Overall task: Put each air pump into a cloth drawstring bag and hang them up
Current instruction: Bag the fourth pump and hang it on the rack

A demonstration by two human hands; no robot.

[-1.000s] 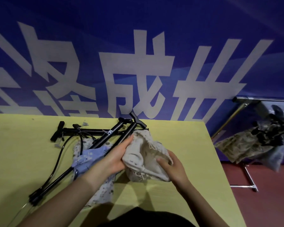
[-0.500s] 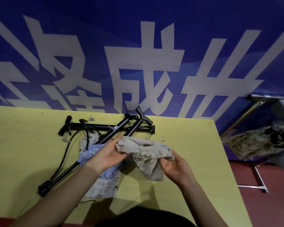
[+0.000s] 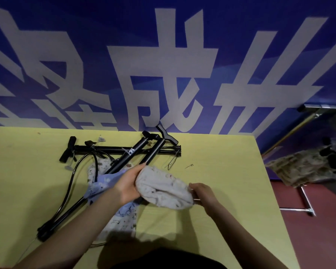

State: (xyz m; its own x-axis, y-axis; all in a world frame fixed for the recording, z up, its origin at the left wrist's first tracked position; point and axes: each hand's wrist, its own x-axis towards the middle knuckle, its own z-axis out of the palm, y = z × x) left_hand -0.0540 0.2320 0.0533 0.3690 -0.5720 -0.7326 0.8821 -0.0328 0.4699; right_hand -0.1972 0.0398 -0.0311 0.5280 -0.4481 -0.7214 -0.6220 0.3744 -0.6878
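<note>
A beige printed cloth drawstring bag (image 3: 163, 187) is held above the yellow table (image 3: 221, 171) between both hands. My left hand (image 3: 129, 183) grips its left end. My right hand (image 3: 200, 193) pinches its right end. Several black air pumps (image 3: 136, 152) with hoses lie crossed on the table behind the bag. A blue patterned bag (image 3: 103, 183) and a white patterned bag (image 3: 122, 220) lie flat under my left forearm, partly beneath the pumps.
A small metal needle (image 3: 189, 166) and a wire clip (image 3: 173, 162) lie on the table right of the pumps. A metal rack (image 3: 306, 191) with hanging filled bags (image 3: 303, 167) stands off the table's right edge. A blue banner wall backs the table.
The beige bag has been pulled from a crumpled bunch into a wider stretch between my hands. My right hand moved right along it. The view shifted slightly.
</note>
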